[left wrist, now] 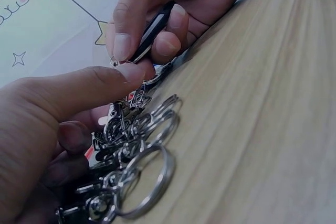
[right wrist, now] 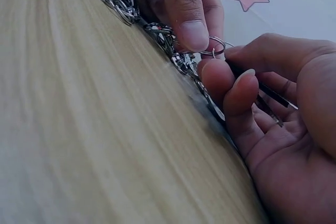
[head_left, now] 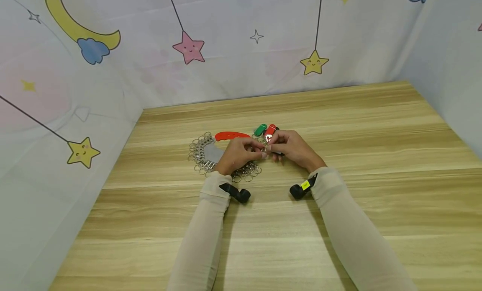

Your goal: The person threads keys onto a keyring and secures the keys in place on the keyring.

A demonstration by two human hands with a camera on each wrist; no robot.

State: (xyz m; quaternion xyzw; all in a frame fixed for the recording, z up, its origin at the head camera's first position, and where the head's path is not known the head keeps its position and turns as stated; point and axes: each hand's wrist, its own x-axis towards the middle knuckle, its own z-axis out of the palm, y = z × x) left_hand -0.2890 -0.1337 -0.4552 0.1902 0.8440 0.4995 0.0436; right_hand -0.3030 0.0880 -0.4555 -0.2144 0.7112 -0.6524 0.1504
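My left hand (head_left: pixel 241 153) pinches a small metal split ring (right wrist: pixel 217 45) between thumb and index finger. Close against it, my right hand (head_left: pixel 291 148) grips a black key tag (left wrist: pixel 155 31) with a pale edge. The tag's small loop meets the ring right at the fingertips. Under and beside the left hand lies a grey fan-shaped plate (head_left: pixel 212 152) with a red handle (head_left: pixel 231 135). Metal clasps with key rings (left wrist: pixel 152 182) line its curved edge, partly hidden by the hand.
Just beyond the hands lie a green key tag (head_left: pixel 260 130) and a red key tag (head_left: pixel 270 131), with more metal clasps by them. All rest on a wood-grain table (head_left: pixel 376 157). A patterned cloth wall (head_left: pixel 233 77) rises behind the table and at its sides.
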